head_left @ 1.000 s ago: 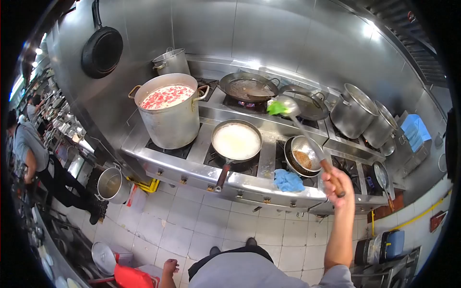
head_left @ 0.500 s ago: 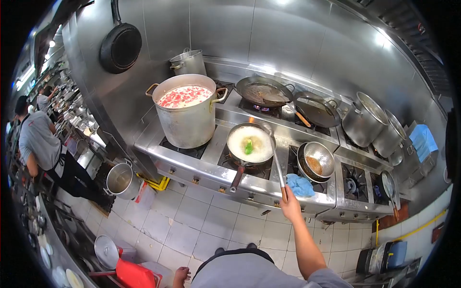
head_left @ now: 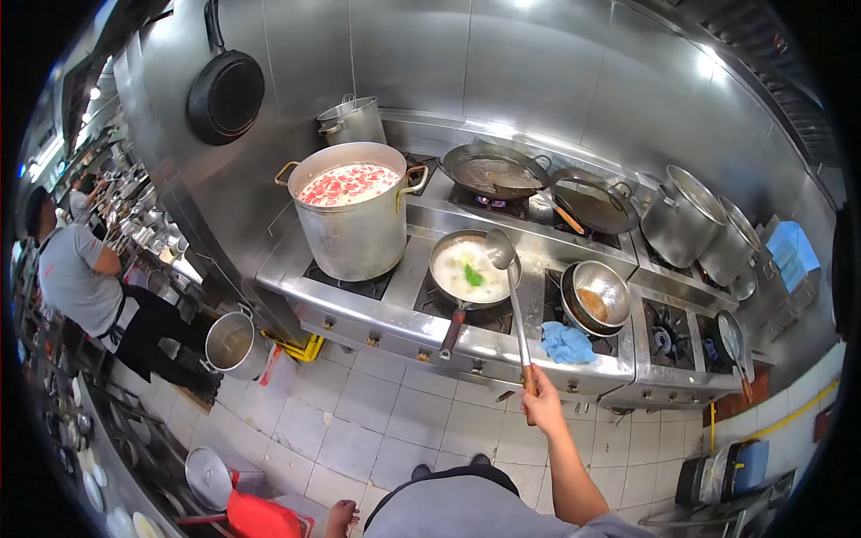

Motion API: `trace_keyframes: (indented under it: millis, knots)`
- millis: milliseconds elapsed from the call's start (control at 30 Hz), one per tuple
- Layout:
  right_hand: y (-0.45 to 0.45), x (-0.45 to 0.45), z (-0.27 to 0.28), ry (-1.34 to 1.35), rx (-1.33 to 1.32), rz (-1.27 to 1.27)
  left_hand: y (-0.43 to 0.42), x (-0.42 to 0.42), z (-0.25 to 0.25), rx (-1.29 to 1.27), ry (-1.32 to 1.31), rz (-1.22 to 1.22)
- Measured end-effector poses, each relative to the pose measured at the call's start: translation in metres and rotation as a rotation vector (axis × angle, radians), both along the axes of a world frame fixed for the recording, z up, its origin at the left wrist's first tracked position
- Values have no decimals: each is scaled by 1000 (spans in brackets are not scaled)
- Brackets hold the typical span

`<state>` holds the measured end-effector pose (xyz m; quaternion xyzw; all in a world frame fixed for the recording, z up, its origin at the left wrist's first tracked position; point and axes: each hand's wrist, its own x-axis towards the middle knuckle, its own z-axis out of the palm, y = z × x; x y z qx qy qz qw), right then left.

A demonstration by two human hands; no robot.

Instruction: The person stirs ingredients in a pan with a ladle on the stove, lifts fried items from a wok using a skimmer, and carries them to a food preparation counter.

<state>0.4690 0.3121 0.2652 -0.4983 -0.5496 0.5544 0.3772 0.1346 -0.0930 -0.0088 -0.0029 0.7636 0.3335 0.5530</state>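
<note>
My right hand (head_left: 543,403) is closed around the wooden end of a long ladle (head_left: 521,325). The ladle's bowl hangs over the far right rim of a frying pan (head_left: 455,321). Pale, foamy liquid fills that pan, with a green leafy clump (head_left: 473,275) floating in it. The pan's handle points toward me over the stove's front edge. Down by my left side, my left hand (head_left: 342,517) hangs with loosely bent fingers and nothing visible in it. A blue cloth (head_left: 567,342) lies on the stove right of the ladle.
A large pot (head_left: 352,235) with red pieces in creamy liquid stands left of the pan. Behind are two woks (head_left: 496,172); stacked strainers (head_left: 599,291) sit to the right. A person (head_left: 81,278) stands at far left near a floor pot (head_left: 230,345). A red container (head_left: 260,516) is beside me.
The ladle's bowl has come up out of the liquid to the pan's far right rim. The foam has sunk somewhat. The person at left has leaned and shifted slightly.
</note>
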Motion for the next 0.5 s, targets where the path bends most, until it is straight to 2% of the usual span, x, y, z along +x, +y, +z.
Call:
trace_keyframes:
  millis: [367,433,500]
  knots:
    - [-4,4,-4,-59,-103,83,38,-7,-10,77,-25,9]
    - [-6,0,-13,-322,14,26,36,-2,-12,76,-26,12]
    - [-9,1,-22,-334,94,-19,32,4,-13,75,-30,18]
